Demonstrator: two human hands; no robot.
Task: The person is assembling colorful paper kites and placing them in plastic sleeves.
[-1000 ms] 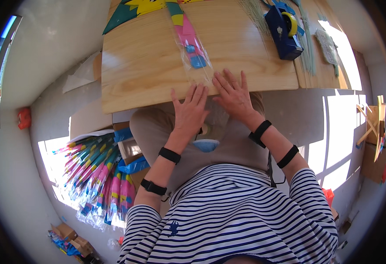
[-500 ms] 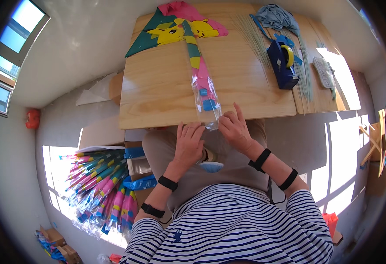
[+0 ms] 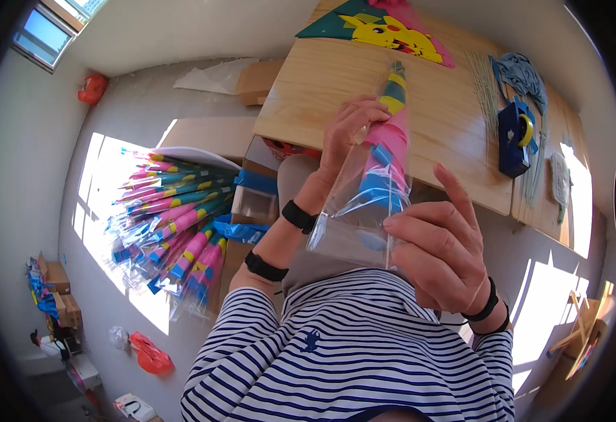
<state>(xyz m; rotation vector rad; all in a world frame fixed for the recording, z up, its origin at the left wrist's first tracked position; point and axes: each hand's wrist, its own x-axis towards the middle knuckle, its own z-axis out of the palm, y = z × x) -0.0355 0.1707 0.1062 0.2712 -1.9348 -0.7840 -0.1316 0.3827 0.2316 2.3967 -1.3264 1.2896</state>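
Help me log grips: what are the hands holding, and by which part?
A clear plastic sleeve with a colourful roll inside: left hand at its side, partway up; right hand at its lower right edge.

Sunlight [image 3: 100,160] streaks the grey, perhaps concrete, floor [image 3: 153,112] between pale wall [image 3: 13,183], window [image 3: 43,40] and wooden table [image 3: 455,133].

Both hands [image 3: 438,257] hold a bagged multicoloured roll [image 3: 391,133].

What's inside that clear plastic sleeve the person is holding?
Inside the clear plastic sleeve is a pink, yellow and green bundle with blue pieces toward the near end. The left hand covers part of it, and anything within its folds is hidden.
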